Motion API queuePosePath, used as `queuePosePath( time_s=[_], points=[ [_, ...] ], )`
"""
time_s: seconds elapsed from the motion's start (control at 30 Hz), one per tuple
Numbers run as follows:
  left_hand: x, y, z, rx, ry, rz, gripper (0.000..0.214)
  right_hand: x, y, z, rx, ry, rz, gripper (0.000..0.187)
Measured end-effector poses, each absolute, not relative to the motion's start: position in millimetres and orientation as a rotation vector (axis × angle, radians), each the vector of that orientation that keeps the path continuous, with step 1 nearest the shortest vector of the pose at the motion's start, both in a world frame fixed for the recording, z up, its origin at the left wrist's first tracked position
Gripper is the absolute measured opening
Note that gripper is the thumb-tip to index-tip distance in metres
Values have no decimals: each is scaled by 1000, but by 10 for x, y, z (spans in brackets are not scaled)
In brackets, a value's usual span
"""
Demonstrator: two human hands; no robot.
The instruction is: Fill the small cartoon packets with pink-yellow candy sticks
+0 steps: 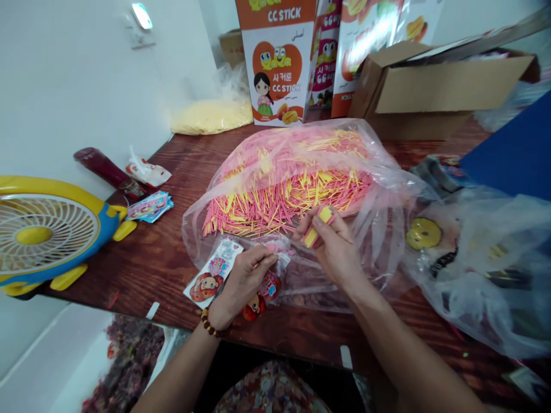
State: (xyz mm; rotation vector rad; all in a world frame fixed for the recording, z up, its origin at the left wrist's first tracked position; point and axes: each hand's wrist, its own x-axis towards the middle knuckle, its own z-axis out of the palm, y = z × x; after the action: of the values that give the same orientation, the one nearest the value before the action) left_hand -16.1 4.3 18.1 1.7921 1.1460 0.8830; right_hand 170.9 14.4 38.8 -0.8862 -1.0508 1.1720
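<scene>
My right hand (340, 246) is closed around a small bundle of yellow and pink candy sticks (311, 237). It is just in front of a large clear plastic bag (275, 150) lying on its side, its open mouth facing me, with a heap of loose pink and yellow sticks (275, 201) inside. My left hand (246, 276) pinches a small printed candy packet (271, 285), partly hidden by the fingers; its clear end (282, 246) points toward the right hand. Beside the left hand, flat printed packets (210, 275) lie on the table.
A yellow and blue fan (51, 229) stands at left, near a dark red bottle (105, 169) and small cards (150, 206). Behind are CC Stick boxes (278, 63), a bag of yellow sticks (210, 116) and an opened carton (443, 89). Another plastic bag (482, 275) lies right.
</scene>
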Motion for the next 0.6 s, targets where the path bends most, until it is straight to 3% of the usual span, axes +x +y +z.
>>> queuePosePath(
  time_s=[0.17,0.6],
  points=[
    [-121,17,186,1782,1117,913,29,1502,119,492,-785,-901,1141,12],
    [-51,40,180,1616,1088,1002,19,1574,-25,335,-923,-1222,1264,15]
  ],
)
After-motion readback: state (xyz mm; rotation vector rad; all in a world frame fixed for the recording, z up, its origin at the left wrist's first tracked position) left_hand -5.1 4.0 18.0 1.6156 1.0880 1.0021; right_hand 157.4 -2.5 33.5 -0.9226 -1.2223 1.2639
